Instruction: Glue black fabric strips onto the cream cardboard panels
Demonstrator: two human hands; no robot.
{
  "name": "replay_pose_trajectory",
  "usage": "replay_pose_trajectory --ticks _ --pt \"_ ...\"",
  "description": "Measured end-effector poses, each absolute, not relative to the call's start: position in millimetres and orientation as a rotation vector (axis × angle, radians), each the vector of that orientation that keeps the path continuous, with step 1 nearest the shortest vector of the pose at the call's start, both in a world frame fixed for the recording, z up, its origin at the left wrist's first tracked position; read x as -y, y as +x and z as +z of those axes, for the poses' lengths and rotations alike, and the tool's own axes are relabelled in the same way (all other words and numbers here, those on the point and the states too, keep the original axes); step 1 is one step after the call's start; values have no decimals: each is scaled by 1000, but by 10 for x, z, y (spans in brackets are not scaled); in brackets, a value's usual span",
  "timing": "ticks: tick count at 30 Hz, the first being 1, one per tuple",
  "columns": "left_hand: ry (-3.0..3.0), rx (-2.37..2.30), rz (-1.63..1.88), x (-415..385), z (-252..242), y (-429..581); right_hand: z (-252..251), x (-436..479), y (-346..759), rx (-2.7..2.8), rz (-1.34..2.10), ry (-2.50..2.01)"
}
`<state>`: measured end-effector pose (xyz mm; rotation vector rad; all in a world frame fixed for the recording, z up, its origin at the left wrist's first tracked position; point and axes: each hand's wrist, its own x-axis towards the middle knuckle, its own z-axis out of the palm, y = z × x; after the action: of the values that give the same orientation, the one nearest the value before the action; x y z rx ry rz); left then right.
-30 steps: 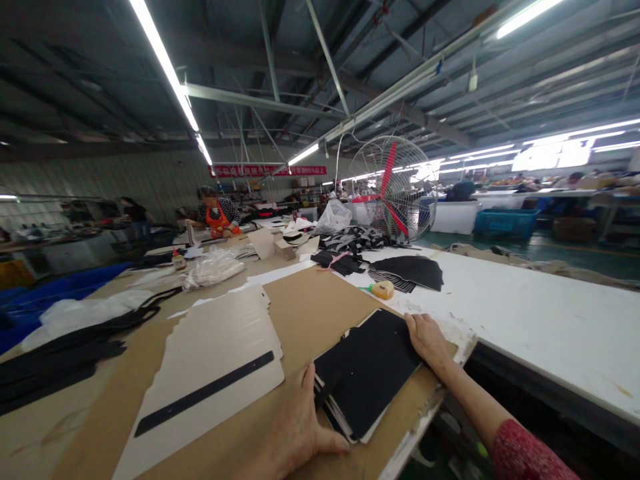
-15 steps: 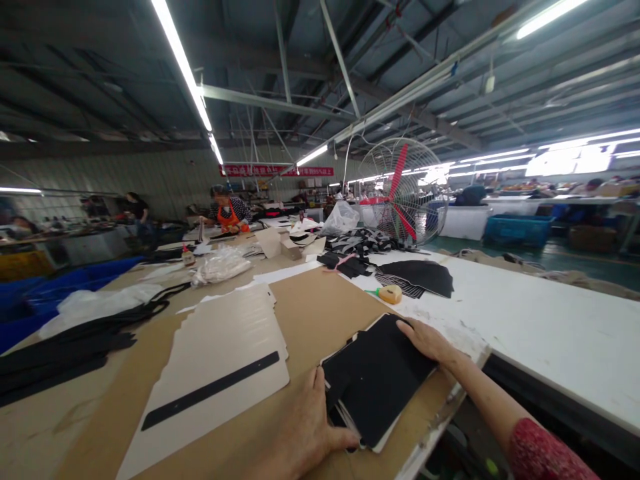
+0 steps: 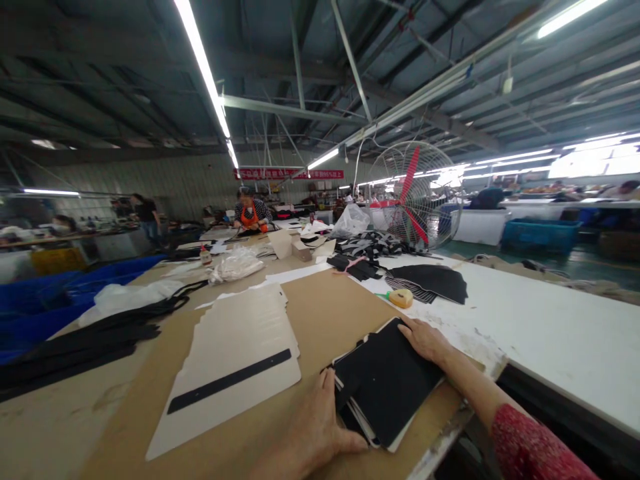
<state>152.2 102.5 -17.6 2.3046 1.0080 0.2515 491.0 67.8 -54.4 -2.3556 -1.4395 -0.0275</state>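
A stack of black fabric-like panels with pale layers beneath (image 3: 390, 380) lies on brown board at the table's near edge. My left hand (image 3: 317, 423) is at its left side, thumb and fingers apart and gripping the uneven edges. My right hand (image 3: 427, 343) holds the far right edge, fingertips resting on the black top. To the left is a spread pile of overlapping beige sheets (image 3: 245, 333), with a black strip (image 3: 233, 380) lying across the top one. The undersides of the stack and part of my right fingers are hidden.
A yellow tape measure (image 3: 401, 297) lies beyond the stack, near dark cut pieces (image 3: 435, 280). Black straps (image 3: 100, 347) and blue bins (image 3: 45, 293) are on the left. A large fan (image 3: 415, 200) stands behind the table. A person in an orange apron (image 3: 250, 215) works farther back.
The view has turned slightly left, shifting everything to the right in the picture. Both hands stay on the black stack, whose lower left layers show a little more.
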Motion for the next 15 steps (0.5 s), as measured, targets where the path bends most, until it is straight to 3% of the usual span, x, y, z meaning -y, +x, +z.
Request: replay_pose_trajectory --ticks 6,9,15 --pt "2540 -961 -106 -604 310 897 -482 -573 4759 1474 -245 -2304" --pt "2634 -1134 -186 -621 380 414 -484 -634 4453 1559 -331 -2028" --pt "2541 -1810 -40 -1322 241 -487 -222 -787 2982 1921 137 -1715"
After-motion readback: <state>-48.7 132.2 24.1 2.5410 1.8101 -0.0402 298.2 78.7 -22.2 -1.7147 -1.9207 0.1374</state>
